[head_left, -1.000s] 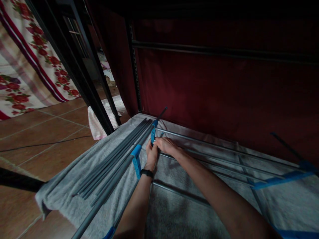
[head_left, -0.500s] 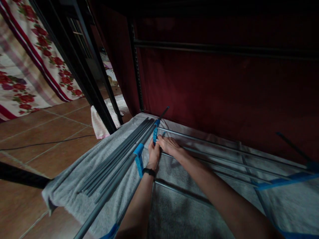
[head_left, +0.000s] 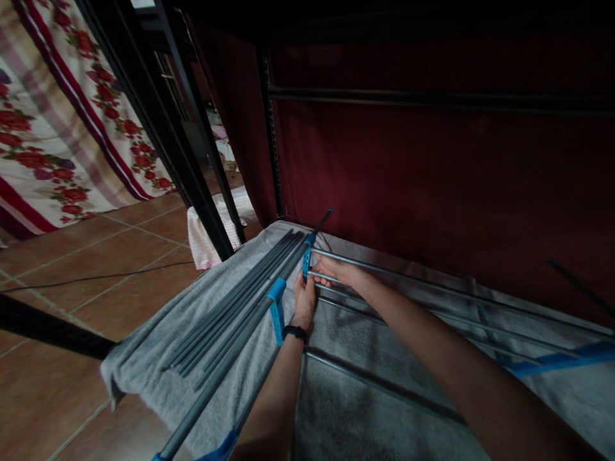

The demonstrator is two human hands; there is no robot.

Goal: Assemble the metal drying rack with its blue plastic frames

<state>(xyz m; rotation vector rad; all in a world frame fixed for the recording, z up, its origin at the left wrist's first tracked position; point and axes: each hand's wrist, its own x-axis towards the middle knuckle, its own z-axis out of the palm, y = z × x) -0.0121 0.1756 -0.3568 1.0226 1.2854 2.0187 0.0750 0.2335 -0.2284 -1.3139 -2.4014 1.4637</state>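
My left hand [head_left: 304, 299], with a dark band on its wrist, grips the lower end of a blue plastic bracket [head_left: 306, 261] that has a row of holes. Just to the right, my right hand [head_left: 332, 267] has its fingers around a thin metal tube [head_left: 318, 274], whose end meets the bracket. The bracket sits on a thicker grey pole [head_left: 250, 315]. Nearer to me, a second blue bracket [head_left: 277, 307] hangs from that pole. More thin tubes [head_left: 384, 312] run rightward to a blue bar [head_left: 567, 357].
Several loose grey tubes [head_left: 230, 307] lie side by side on a grey blanket [head_left: 129, 371]. A black metal frame [head_left: 168, 141] rises at the left, with a dark red cloth [head_left: 432, 173] behind. A cable [head_left: 96, 278] crosses the tiled floor [head_left: 148, 224].
My right hand has turned and drawn slightly back from the bracket along the tube, showing its fingers. My left hand keeps its hold. The whole view has shifted a little.
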